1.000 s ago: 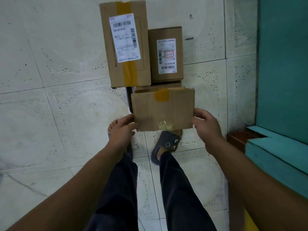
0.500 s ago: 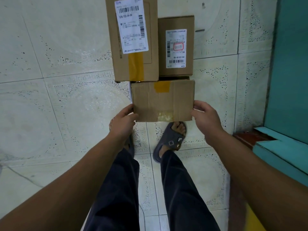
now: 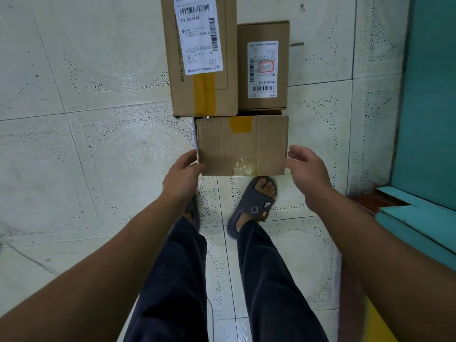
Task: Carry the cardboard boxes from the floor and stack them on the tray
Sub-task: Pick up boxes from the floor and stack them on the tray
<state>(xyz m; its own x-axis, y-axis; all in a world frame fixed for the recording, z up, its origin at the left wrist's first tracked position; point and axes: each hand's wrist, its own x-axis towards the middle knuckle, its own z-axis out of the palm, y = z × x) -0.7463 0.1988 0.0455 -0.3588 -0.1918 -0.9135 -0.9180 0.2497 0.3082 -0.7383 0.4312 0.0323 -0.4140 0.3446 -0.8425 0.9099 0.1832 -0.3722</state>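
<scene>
A plain cardboard box (image 3: 241, 146) with a yellow tape patch lies directly in front of two labelled boxes. The tall labelled box (image 3: 202, 70) stands at the back left, and the smaller labelled box (image 3: 262, 70) is at the back right. A thin metal strip of the tray (image 3: 194, 134) shows beside the plain box's left side; the rest of the tray is hidden under the boxes. My left hand (image 3: 181, 178) holds the plain box's near left corner, thumb on top. My right hand (image 3: 308, 174) hovers at the right edge with loose, spread fingers.
My feet in grey slippers (image 3: 254, 206) stand just behind the plain box on the pale tiled floor (image 3: 86, 156). A teal wall (image 3: 429, 95) and a teal step (image 3: 419, 218) with a red-brown ledge (image 3: 365, 203) close off the right side.
The plain box went forward and down until it lay against the two labelled boxes. My right hand has loosened and come off its right edge; my left hand stays on the corner.
</scene>
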